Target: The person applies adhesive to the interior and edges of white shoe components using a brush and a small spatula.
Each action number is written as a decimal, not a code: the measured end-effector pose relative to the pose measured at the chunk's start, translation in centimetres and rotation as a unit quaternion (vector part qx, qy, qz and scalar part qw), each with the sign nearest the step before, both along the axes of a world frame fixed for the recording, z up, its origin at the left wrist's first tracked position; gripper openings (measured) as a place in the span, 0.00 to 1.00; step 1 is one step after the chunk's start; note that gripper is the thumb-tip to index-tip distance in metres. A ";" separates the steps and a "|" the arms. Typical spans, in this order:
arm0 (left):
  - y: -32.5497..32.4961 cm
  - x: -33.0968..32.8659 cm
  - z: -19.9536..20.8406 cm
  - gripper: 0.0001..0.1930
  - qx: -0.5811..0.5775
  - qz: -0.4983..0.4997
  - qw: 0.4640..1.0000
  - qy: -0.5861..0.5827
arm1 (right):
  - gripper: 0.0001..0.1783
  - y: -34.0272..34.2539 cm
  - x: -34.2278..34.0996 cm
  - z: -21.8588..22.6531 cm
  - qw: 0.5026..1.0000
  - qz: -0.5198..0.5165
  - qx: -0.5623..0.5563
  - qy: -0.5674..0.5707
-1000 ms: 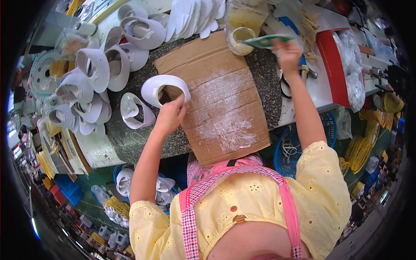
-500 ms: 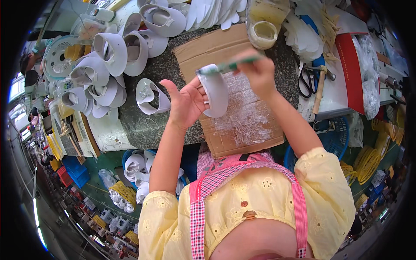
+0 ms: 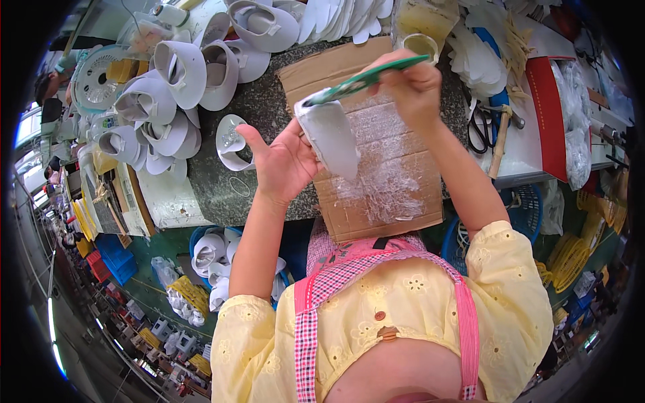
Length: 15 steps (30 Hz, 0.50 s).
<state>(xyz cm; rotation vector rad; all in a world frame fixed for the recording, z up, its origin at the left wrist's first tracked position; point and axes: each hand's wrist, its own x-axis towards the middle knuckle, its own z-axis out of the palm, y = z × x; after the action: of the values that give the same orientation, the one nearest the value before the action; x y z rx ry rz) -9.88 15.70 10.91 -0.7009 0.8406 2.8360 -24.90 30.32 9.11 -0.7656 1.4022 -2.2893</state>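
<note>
My left hand [image 3: 285, 164] holds a white shoe piece [image 3: 334, 141] over the cardboard, its fingers behind the piece and its thumb stuck out to the side. A wet-looking white film covers the piece's face. In my right hand [image 3: 418, 94] is a green-handled brush [image 3: 363, 81], gripped near its upper end. The brush's tip meets the piece's top edge; its bristles are hard to make out. Left of my left hand, a white slipper upper [image 3: 228, 127] with a clear plastic bit lies on the table, partly hidden by my thumb.
Smeared cardboard [image 3: 396, 188] lies on the speckled tabletop [image 3: 222, 201]. White slipper uppers [image 3: 178, 77] are piled at the left. A glue pot [image 3: 423, 44] and stacked flat white pieces [image 3: 342, 17] stand at the back. Scissors [image 3: 478, 131] and a hammer [image 3: 500, 138] lie at the right.
My right hand has moved slightly up and right, and the brush now slants more. The white piece has shifted left and tilted, showing a broader face.
</note>
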 end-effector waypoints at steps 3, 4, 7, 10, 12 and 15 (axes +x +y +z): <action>-0.8 -0.5 -0.1 0.58 0.011 0.024 1.000 0.013 | 0.09 0.5 2.0 -1.7 0.974 0.045 0.035 0.218; -1.0 -0.4 -0.1 0.58 0.014 0.037 0.999 0.009 | 0.12 1.2 3.1 -2.4 0.953 0.119 0.029 0.277; -1.3 -0.2 -0.4 0.57 0.030 0.033 0.999 0.028 | 0.09 1.4 2.4 -1.9 0.986 0.080 0.056 0.135; -1.0 -0.7 -0.2 0.56 0.043 0.025 0.998 0.032 | 0.06 -0.4 2.2 -1.9 0.997 0.016 0.019 0.067; -1.0 -1.1 -0.2 0.55 0.040 0.046 0.998 0.014 | 0.04 0.7 2.8 -2.9 0.986 0.072 0.075 0.131; -1.7 -1.4 -1.3 0.53 0.013 0.092 0.995 -0.029 | 0.02 3.8 1.8 -4.3 0.987 0.040 0.135 0.074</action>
<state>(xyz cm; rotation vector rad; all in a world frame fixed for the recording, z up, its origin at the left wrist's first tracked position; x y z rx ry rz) -11.29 14.04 9.65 -0.8960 0.7668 2.9647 -23.05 34.09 4.79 -0.8996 1.6717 -1.9623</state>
